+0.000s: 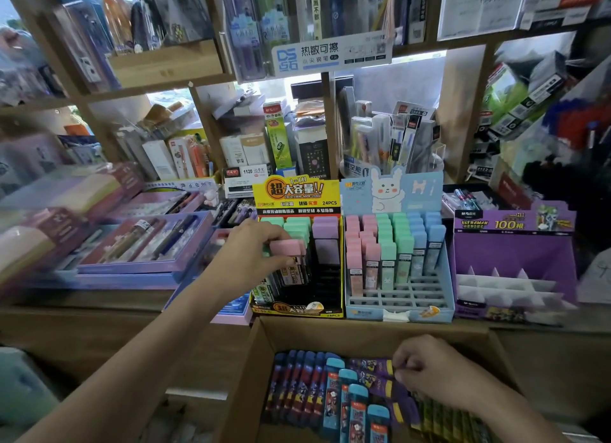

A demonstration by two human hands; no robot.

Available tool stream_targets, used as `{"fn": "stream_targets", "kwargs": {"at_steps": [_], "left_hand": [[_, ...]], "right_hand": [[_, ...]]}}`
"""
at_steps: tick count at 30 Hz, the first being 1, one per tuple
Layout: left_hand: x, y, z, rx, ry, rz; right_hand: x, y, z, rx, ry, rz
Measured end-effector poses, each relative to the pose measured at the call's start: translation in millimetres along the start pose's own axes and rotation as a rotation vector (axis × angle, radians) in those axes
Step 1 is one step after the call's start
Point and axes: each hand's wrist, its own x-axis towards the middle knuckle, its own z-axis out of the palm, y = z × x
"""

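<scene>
Gripping pink case [287, 246], left hand [248, 257] outstretched.

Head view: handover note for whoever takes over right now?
Left hand grips a pink-capped case over the left column of the yellow display box.
Right hand is in the cardboard box, fingers pinching a purple pack.
Done: green and purple cases fill the display's back rows.
Left: likely seat the pink case. Front right slots are empty. The purple display is unfilled, probably meant for the purple packs.
</scene>
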Motion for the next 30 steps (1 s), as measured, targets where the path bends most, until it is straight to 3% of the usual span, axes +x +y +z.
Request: {"fn": "stream_targets", "kwargs": {"at_steps": [8, 18, 25, 30], "left_hand": [[1, -5, -4, 0.000, -0.059, 0.012], [2, -9, 0, -0.061, 0.103, -0.027], [3, -1, 1, -0.051, 0.063, 0.106], [7, 12, 16, 0.121, 0.004, 0.209]], "right_hand": [[0, 1, 1, -0.010, -0.013, 0.003], [1, 1, 2, -0.009, -0.014, 0.018], [3, 1, 1, -0.014, -0.019, 0.006], [5, 3, 2, -0.012, -0.011, -0.002]]}}
